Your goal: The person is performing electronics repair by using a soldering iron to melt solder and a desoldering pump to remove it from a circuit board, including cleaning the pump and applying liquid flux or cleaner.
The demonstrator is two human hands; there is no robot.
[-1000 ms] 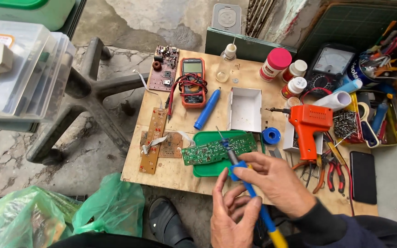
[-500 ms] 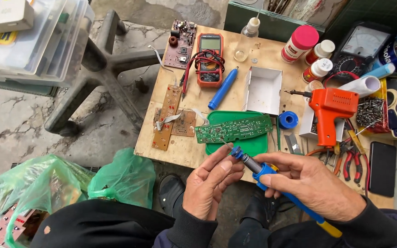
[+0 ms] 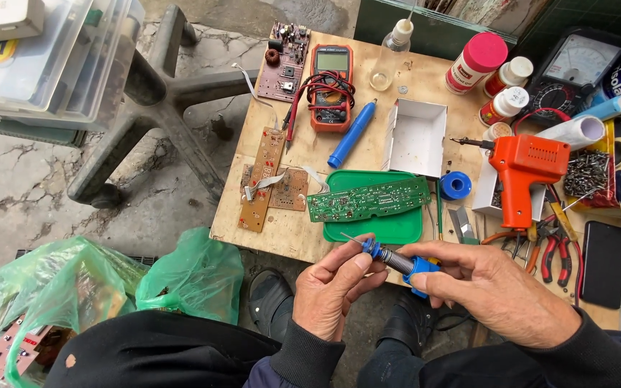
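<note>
Soldering iron (image 3: 395, 260): handle hidden inside the right hand (image 3: 496, 291).
Analogue meter (image 3: 578, 70): top cut by the far edge.
Plastic bins (image 3: 44, 57): cut at the left and far edges.
Green bags (image 3: 73, 294): contents blurred.
Table (image 3: 289, 233): right end out of view.

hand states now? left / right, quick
Left hand: closed, fingers pinching the metal front end of the soldering iron.
Right hand: closed, gripping the soldering iron's blue handle.
</note>
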